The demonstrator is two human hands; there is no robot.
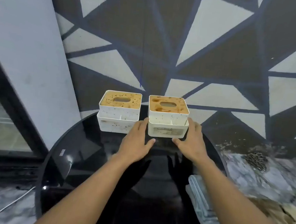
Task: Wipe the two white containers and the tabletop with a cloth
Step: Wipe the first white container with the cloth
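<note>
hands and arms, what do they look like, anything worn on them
Both hands are bare: the left hand and right hand wear no gloves, and no rings or watch show. The forearms are bare to the bottom of the picture, with no sleeve in view.

Dim, soft, wide-angle edge distortion

Two containers (119, 112) (168, 116) side by side on tabletop (77, 152); cloth (201, 201) nearer, right.
</note>
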